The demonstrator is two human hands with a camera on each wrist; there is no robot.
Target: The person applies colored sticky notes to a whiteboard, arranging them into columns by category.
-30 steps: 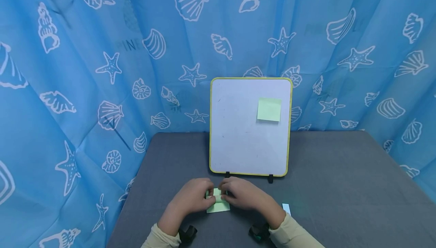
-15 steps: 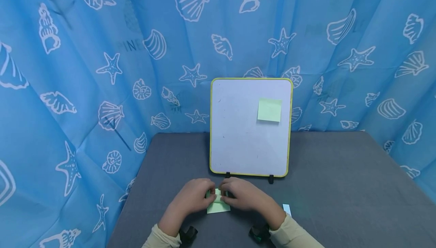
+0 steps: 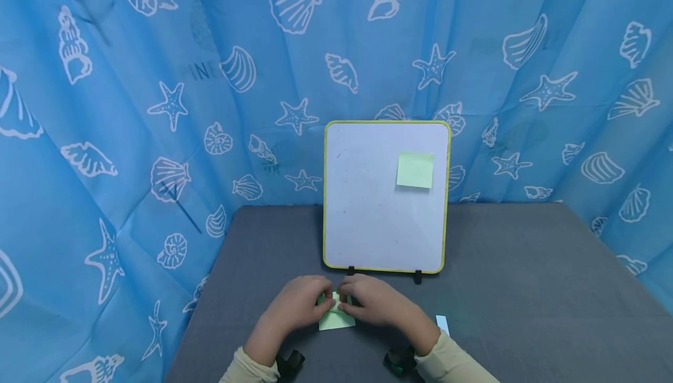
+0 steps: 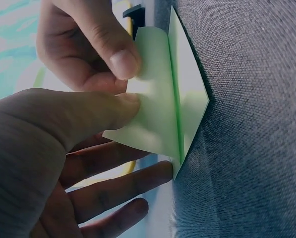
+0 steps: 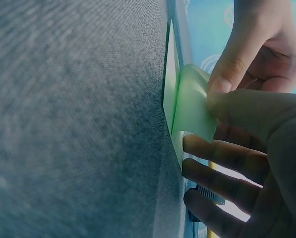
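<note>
A light green sticky note (image 3: pixel 336 320) lies on the grey table in front of the whiteboard. Part of it is bent up into a curved flap (image 4: pixel 155 99), while the other part stays flat on the cloth. My left hand (image 3: pixel 301 301) pinches the flap's edge between thumb and forefinger, its other fingers spread below. Close beside it, my right hand (image 3: pixel 374 299) pinches the same edge, as the right wrist view shows with the thumb on the bent paper (image 5: pixel 192 106). Both hands hide the note's side edges in the head view.
A yellow-rimmed whiteboard (image 3: pixel 378 213) stands on black feet just beyond the hands, with another green sticky note (image 3: pixel 415 170) on it. A small white strip (image 3: pixel 443 323) lies by the right forearm. A blue shell-print curtain (image 3: pixel 294 68) hangs behind the grey table (image 3: pixel 526 289).
Both hands keep their pinch on the note in nearly the same place. My left thumb has shifted very slightly toward the right hand along the flap.
</note>
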